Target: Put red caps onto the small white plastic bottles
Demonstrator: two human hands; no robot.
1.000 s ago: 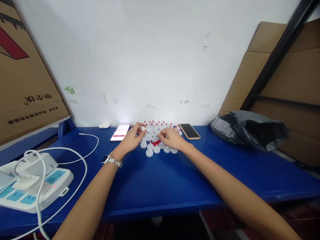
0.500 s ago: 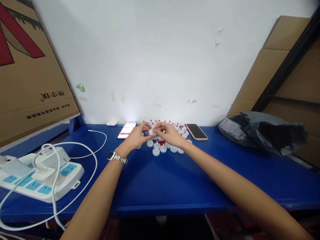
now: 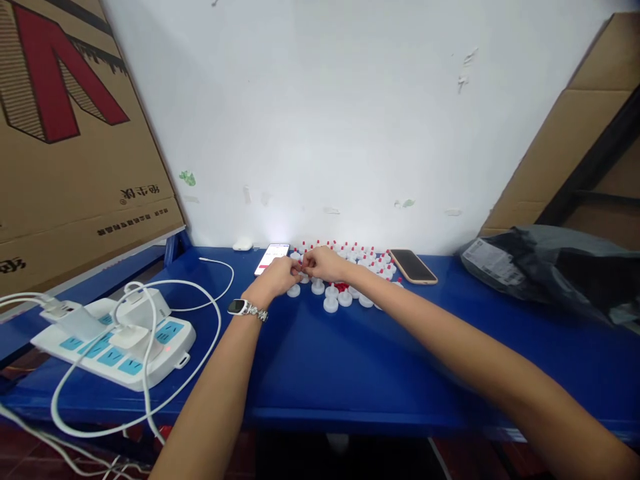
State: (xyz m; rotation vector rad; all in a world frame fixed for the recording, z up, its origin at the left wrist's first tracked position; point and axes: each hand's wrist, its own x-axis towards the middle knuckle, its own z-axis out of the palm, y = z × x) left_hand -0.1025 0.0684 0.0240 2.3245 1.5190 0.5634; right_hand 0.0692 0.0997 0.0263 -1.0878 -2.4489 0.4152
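Note:
My left hand [image 3: 280, 275], with a watch on its wrist, is closed in a pinch at the left side of a cluster of white nozzle caps [image 3: 331, 301]. Its fingertips meet those of my right hand [image 3: 323, 264], also pinched. A speck of red shows between the fingertips, seemingly a small red tip cap; the rest of what they hold is hidden. Many nozzle caps behind the hands wear red tips [image 3: 373, 256], while several in front are bare. A small pile of loose red tips [image 3: 342, 287] lies among them, partly behind my right forearm.
A lit phone [image 3: 273, 257] and a white earbud case [image 3: 243, 245] lie behind my left hand. To the right are a dark phone [image 3: 413, 266] and a grey plastic bag [image 3: 540, 267]. A power strip [image 3: 120, 347] with looping white cables covers the left of the blue table [image 3: 350, 373].
The view has swung left, shifting the scene rightward. My hands have closed in to a tighter pinch, hiding the white nozzle cap seen between them before.

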